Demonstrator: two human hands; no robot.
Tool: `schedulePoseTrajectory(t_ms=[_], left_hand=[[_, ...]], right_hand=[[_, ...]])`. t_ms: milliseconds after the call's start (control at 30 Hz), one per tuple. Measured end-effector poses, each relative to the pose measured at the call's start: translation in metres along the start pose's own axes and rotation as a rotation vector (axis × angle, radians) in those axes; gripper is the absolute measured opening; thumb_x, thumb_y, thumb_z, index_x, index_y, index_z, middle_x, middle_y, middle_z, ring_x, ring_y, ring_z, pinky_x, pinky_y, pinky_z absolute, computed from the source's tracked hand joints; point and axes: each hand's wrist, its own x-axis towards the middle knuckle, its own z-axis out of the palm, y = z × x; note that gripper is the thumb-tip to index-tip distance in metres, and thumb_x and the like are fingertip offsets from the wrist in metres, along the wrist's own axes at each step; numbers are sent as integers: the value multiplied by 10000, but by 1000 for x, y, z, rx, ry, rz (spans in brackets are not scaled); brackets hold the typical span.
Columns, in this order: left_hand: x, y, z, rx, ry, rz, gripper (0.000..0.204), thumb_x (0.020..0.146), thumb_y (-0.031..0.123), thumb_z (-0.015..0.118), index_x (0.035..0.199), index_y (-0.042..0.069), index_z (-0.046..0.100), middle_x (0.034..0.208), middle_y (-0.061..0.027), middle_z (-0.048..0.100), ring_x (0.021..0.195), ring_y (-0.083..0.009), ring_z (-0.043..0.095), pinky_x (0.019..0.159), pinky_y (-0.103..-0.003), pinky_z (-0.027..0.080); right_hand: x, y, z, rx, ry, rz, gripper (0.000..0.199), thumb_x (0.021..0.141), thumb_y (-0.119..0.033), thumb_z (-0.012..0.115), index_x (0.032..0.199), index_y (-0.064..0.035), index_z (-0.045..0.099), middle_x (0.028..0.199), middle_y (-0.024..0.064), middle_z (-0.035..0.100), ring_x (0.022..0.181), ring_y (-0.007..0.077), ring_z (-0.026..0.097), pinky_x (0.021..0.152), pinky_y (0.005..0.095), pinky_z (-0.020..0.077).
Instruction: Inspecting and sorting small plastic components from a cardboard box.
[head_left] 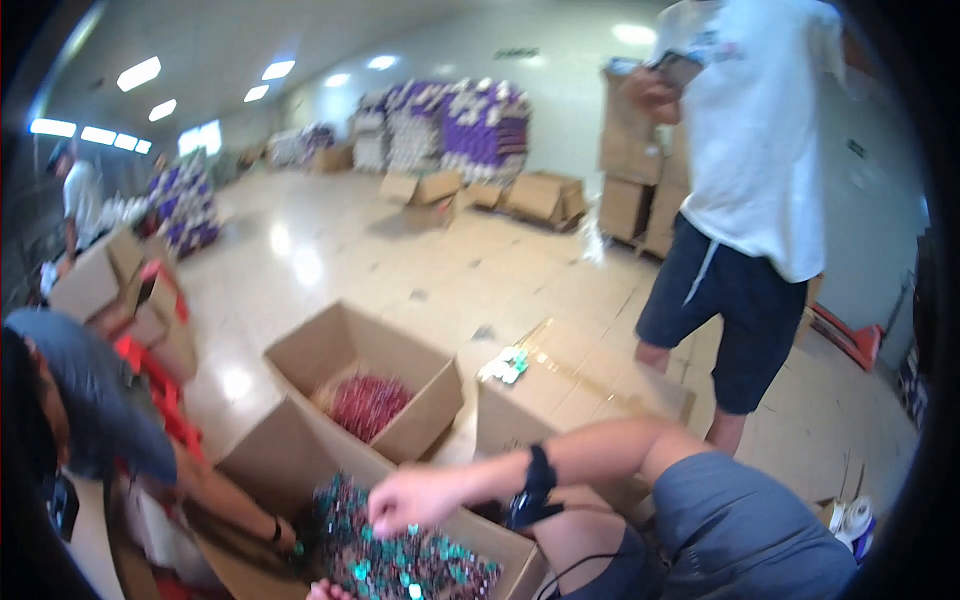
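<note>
An open cardboard box [515, 553] holds a heap of small shiny green and dark red pieces [410, 565]. Over this heap, my right hand [415, 498] is closed, fingers curled down; anything inside it is hidden. A black band [536, 474] circles my right wrist. At the lower edge only the bunched fingers of my left hand [329, 590] show, close to the pieces; what they hold cannot be made out. From the left, a co-worker's hand [285, 537] reaches into the same box beside the heap.
Behind stands another open box [350, 350] with dark red strands. A closed carton [600, 375] carries a few shiny pieces [505, 366]. A person in a white shirt [750, 140] stands at the right. Purple and white stacks [450, 130] line the far wall.
</note>
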Motion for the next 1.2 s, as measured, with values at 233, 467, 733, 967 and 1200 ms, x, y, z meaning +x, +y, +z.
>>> schedulePoseTrajectory(t_ms=[233, 467, 733, 967, 1200], left_hand=[[-11, 2, -6, 3, -88, 22, 216, 958, 191, 539, 1019, -12, 582, 840, -52, 576, 735, -148, 521, 654, -269, 447], [-13, -2, 14, -8, -117, 57, 191, 950, 187, 547, 966, 1, 586, 814, -34, 557, 716, -145, 509, 635, -271, 439], [7, -15, -11, 18, -91, 39, 157, 938, 192, 561, 887, 49, 602, 758, -7, 565, 677, -124, 521, 606, -255, 426], [18, -26, -18, 29, -144, 76, 168, 925, 164, 596, 957, 3, 633, 801, -24, 606, 670, -106, 534, 599, -222, 433], [33, -38, -25, 163, -70, 191, 192, 956, 191, 544, 921, 29, 640, 724, 1, 579, 593, -73, 499, 524, -210, 414]], right_hand=[[-37, -60, 27, -41, 100, -22, 245, 827, -272, 683, 913, -43, 681, 828, 109, 688, 793, 214, 656, 670, 346, 512], [-73, -45, 16, 43, 151, 32, 239, 880, -275, 630, 971, -61, 684, 833, 78, 699, 701, 166, 679, 648, 311, 543], [-111, -109, -3, 51, 310, -166, 200, 894, -213, 609, 934, -18, 624, 833, 93, 648, 739, 166, 623, 666, 303, 503], [-124, -137, -5, 99, 481, -211, 193, 896, -104, 622, 1073, -26, 611, 971, 51, 610, 891, 117, 594, 729, 252, 493], [-117, -207, -53, -78, 1100, -699, 555, 868, -242, 557, 1345, -15, 387, 1331, 179, 467, 1169, 268, 509, 826, 344, 471]])
